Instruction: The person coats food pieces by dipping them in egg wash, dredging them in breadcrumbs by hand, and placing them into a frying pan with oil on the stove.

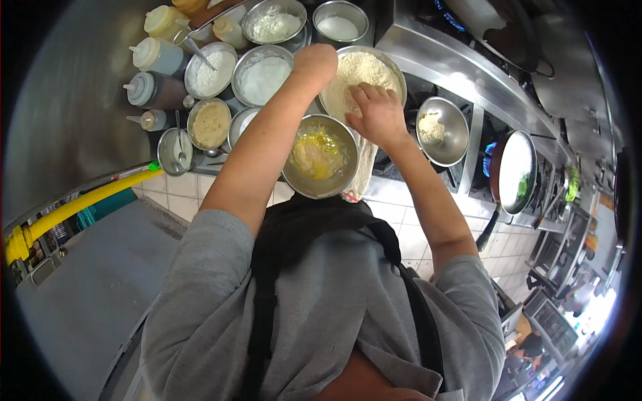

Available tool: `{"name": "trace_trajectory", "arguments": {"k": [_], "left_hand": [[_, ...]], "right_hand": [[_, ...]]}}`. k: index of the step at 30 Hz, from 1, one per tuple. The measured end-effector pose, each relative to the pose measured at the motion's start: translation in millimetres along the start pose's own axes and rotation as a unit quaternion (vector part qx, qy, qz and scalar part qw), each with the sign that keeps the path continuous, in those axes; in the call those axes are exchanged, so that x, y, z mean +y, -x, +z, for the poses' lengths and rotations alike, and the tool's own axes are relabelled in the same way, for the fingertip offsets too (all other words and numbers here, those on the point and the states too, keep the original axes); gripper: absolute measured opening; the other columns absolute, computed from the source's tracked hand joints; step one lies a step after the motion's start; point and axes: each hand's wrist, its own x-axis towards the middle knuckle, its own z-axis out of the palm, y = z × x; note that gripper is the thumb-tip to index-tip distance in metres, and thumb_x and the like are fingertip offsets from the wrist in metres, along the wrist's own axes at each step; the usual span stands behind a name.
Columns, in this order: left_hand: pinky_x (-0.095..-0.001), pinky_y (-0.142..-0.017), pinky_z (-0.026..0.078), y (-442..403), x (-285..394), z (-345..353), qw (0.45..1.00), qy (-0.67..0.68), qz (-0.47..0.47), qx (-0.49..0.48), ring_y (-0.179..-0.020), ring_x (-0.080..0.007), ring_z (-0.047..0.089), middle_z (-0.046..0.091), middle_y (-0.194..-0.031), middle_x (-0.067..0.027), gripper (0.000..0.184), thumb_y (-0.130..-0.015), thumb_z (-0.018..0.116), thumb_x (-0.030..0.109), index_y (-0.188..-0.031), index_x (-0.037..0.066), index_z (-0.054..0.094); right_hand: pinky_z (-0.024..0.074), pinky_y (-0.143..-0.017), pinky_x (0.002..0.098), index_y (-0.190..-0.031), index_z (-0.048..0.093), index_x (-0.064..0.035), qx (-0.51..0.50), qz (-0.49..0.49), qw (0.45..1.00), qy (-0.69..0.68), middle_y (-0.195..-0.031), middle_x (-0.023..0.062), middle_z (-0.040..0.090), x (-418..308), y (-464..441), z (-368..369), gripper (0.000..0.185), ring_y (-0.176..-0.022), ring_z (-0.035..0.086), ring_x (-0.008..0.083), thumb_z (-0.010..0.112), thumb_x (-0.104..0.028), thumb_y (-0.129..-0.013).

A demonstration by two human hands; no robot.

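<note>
My left hand [317,64] is closed in a fist above the left rim of a wide metal bowl of pale crumbs [364,70]. Whatever it may hold is hidden behind the fingers. Over the right side of the same bowl, my right hand [379,115] reaches down with its fingers apart, the tips touching the crumbs. Closer to my body, below both hands, stands a metal bowl [321,189] with yellow beaten egg [319,152] and a pale lump in it.
Several bowls of white powder [264,79] and one of tan powder [210,124] stand left, beside squeeze bottles [157,55]. Right, a bowl with crumbs [443,134] sits on the stove. Beyond it a pan [515,174] stands by a blue flame. A cloth [363,170] hangs below.
</note>
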Motion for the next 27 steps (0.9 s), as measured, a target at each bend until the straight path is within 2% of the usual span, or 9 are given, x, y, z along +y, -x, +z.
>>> {"name": "trace_trajectory", "arguments": {"k": [1,4,11,13,14,19,21,23,27], "left_hand": [[-0.0417,-0.086,0.055,0.3,0.0,2.1,1.0,0.001,-0.003,-0.005,-0.103,-0.0326,0.068,0.07,-0.11,-0.0198,0.024,-0.083,0.059,0.006,-0.102,0.002,0.074],[-0.0414,-0.086,0.055,2.0,2.7,-1.1,1.0,-0.007,0.0,-0.014,-0.104,-0.0325,0.068,0.07,-0.11,-0.0198,0.024,-0.081,0.061,0.005,-0.101,0.002,0.074],[-0.0416,-0.086,0.055,3.9,0.8,-3.3,1.0,0.001,0.007,-0.017,-0.103,-0.0331,0.068,0.07,-0.11,-0.0201,0.024,-0.08,0.062,0.004,-0.101,0.001,0.074],[-0.0418,-0.086,0.055,5.8,-0.1,-5.4,1.0,0.002,0.01,-0.017,-0.103,-0.0333,0.068,0.07,-0.11,-0.02,0.024,-0.081,0.062,0.004,-0.102,0.001,0.073],[-0.042,-0.085,0.055,7.4,-0.3,-5.8,1.0,0.0,0.015,-0.018,-0.103,-0.0334,0.068,0.07,-0.11,-0.02,0.024,-0.081,0.061,0.005,-0.102,0.001,0.073],[-0.0409,-0.083,0.055,7.0,0.1,0.3,1.0,0.005,0.01,0.011,-0.101,-0.0322,0.069,0.071,-0.107,-0.0178,0.022,-0.082,0.061,0.007,-0.099,0.003,0.075],[-0.0396,-0.082,0.056,7.0,0.3,0.8,1.0,0.004,0.002,0.022,-0.099,-0.0307,0.07,0.072,-0.104,-0.016,0.02,-0.08,0.064,0.008,-0.096,0.006,0.076],[-0.0427,-0.083,0.055,9.8,0.0,-3.1,1.0,0.004,0.018,0.011,-0.099,-0.0339,0.069,0.071,-0.106,-0.0195,0.023,-0.084,0.057,0.006,-0.098,0.001,0.074],[-0.0428,-0.081,0.056,11.9,-1.1,-7.8,0.998,-0.015,0.046,0.038,-0.096,-0.0336,0.069,0.071,-0.102,-0.0192,0.021,-0.083,0.06,0.01,-0.095,0.001,0.074]], "right_hand": [[0.044,-0.096,0.0454,-0.123,0.06,-0.0064,-0.003,0.001,1.0,-0.003,-0.121,0.0106,0.062,-6.4,-1.7,4.6,0.046,-0.114,0.059,0.0273,0.065,-0.028,-0.083],[0.0466,-0.078,0.0408,-0.098,0.065,-0.0093,-0.005,0.032,0.996,0.088,-0.095,0.0083,0.065,-11.2,-17.4,25.6,0.025,-0.09,0.064,0.0266,0.066,-0.022,-0.077],[0.0509,-0.077,0.0408,-0.094,0.065,-0.0095,-0.032,0.032,0.992,0.118,-0.094,0.0079,0.067,12.9,-35.4,39.1,0.017,-0.092,0.066,0.0279,0.062,-0.019,-0.08],[0.053,-0.079,0.042,-0.095,0.065,-0.0095,-0.066,0.128,0.99,-0.01,-0.098,0.0075,0.067,23.9,-39.6,33.6,0.016,-0.096,0.066,0.0294,0.061,-0.019,-0.083],[0.0533,-0.079,0.0438,-0.101,0.066,-0.0135,-0.081,0.154,0.985,-0.014,-0.1,0.0071,0.068,30.4,-41.8,30.3,0.018,-0.095,0.067,0.0299,0.059,-0.022,-0.087],[0.0537,-0.081,0.0405,-0.1,0.063,-0.0098,-0.051,0.083,0.992,0.08,-0.101,0.008,0.067,10.3,-29.2,26.6,0.018,-0.098,0.066,0.0264,0.063,-0.018,-0.083],[0.0552,-0.076,0.0407,-0.096,0.064,-0.0111,-0.026,0.06,0.985,0.159,-0.097,0.005,0.068,10.1,-29.3,43.9,0.015,-0.089,0.067,0.0281,0.06,-0.02,-0.084],[0.055,-0.073,0.0404,-0.092,0.063,-0.0114,0.0,0.047,0.988,0.147,-0.092,0.0079,0.068,17.6,-30.6,46.2,0.012,-0.085,0.066,0.0286,0.059,-0.018,-0.083],[0.0533,-0.072,0.0426,-0.091,0.066,-0.0081,0.026,0.115,0.993,0.003,-0.081,0.0175,0.067,35.7,-32.2,26.3,0.017,-0.077,0.067,0.0335,0.059,-0.022,-0.085]]}}
